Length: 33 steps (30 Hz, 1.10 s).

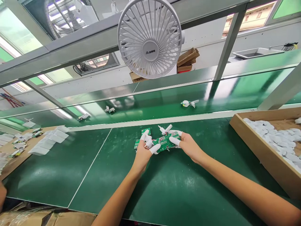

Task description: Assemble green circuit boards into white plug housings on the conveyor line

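Note:
Both my hands wear white fingertip covers and meet over the green bench. My left hand (144,151) is closed on the left end of a green circuit board (162,142). From the right, my right hand (185,142) pinches the board's other end, thumb on top. Small metal parts and solder spots show on the board's face. A white plastic piece (148,143) sits by my left fingers; whether it is joined to the board I cannot tell. Just behind the hands are a second small green board (146,131) and a white part with a prong (165,129).
A cardboard tray (261,153) of white plastic pieces stands at right. At left, another cardboard tray (14,169) holds white housings and boards. Small assemblies (189,103) lie on the green conveyor (150,110) beyond the bench. A white fan (150,39) hangs overhead.

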Motion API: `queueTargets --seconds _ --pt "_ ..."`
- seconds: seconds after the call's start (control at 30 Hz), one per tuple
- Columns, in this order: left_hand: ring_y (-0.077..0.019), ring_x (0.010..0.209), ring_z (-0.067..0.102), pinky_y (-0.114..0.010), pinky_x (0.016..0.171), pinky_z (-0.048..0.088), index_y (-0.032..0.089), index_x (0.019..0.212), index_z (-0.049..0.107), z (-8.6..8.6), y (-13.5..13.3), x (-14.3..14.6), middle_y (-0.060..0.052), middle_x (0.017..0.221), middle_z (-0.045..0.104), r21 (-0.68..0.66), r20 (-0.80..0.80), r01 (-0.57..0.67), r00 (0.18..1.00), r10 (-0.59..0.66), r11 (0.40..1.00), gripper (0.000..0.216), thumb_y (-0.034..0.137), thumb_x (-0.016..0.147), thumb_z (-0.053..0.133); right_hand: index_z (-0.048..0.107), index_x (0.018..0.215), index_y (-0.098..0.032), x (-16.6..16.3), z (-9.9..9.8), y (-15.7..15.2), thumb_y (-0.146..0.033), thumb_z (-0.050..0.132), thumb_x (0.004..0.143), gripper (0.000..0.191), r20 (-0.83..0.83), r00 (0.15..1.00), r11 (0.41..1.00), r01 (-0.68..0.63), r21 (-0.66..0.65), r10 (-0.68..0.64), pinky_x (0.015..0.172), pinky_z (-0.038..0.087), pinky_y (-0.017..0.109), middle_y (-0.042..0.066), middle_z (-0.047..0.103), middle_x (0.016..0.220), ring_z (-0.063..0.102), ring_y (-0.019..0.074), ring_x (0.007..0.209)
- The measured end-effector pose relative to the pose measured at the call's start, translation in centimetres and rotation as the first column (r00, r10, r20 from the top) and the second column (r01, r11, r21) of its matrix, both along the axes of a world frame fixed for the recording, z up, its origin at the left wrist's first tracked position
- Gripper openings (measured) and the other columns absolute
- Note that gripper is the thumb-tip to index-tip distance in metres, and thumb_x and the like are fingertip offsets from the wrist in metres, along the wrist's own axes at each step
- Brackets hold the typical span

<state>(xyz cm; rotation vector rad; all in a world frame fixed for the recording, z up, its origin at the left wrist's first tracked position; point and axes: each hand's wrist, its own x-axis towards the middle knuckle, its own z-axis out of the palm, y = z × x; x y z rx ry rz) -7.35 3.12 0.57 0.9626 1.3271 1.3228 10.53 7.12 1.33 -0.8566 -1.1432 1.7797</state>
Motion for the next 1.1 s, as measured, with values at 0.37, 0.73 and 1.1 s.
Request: queueTargets --seconds 0.37,0.73,1.1 --pt "-0.0121 0.086 0.054 -0.022 0.071 0.048 0.026 0.132 0.033 0.1 0.2 -0.8 -0.004 0.106 0.052 0.023 -0.036 0.009 0.999 -0.008 1.0 0.081 0.024 0.063 0.075 0.064 0.107 -0.017 0.7 0.1 0.9 -0.028 0.069 0.069 0.04 0.022 0.987 0.984 -0.158 0.085 0.157 0.08 0.052 0.039 0.004 0.069 0.094 0.065 0.0203 0.083" --pt "-0.012 0.084 0.058 -0.028 0.08 0.048 0.028 0.126 0.035 0.8 -0.5 -0.2 -0.003 0.102 0.056 0.1 -0.122 -0.05 0.991 0.062 0.994 0.071 0.022 0.067 0.072 0.063 0.109 -0.022 -0.1 -1.3 0.2 -0.02 0.062 0.075 0.034 0.091 0.996 0.971 0.001 0.241 -0.024 0.087 0.047 0.039 0.002 0.066 0.102 0.06 0.0202 0.089" --pt "-0.012 0.084 0.058 -0.026 0.075 0.048 0.03 0.127 0.042 1.7 0.1 -0.9 -0.002 0.103 0.06 0.244 0.389 0.067 0.907 -0.161 0.968 0.053 0.039 0.079 0.061 0.063 0.105 -0.022 0.6 1.5 0.0 -0.036 0.066 0.075 0.034 -0.088 0.996 0.996 -0.016 0.092 0.024 0.076 0.054 0.04 0.004 0.068 0.098 0.065 0.0205 0.084"
